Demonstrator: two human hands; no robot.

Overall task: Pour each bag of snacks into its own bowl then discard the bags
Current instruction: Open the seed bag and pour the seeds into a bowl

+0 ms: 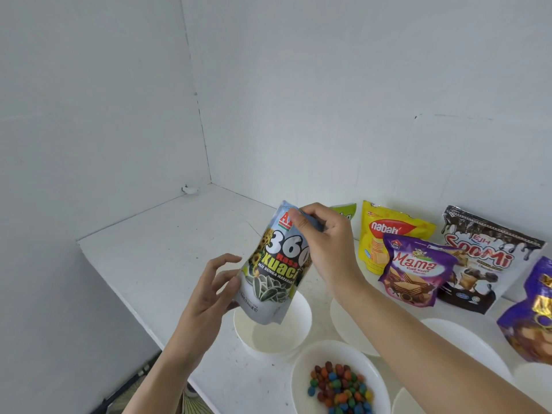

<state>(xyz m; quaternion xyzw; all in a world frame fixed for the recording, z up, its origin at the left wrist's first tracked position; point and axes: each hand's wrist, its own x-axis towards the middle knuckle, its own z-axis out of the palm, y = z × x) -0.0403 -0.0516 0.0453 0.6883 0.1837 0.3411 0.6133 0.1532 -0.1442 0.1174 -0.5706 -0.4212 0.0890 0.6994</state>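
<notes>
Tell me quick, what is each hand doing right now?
Left hand: open, fingers touching the seed bag low on its side.
Right hand: pinching the seed bag's top.

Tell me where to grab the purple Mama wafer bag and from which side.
Probably pinch the Mama bag by its flat top seal, coming from above and in front. It stands leaning back on the nabati bag and SooMi bag, so its top edge is free, its back blocked.
</notes>
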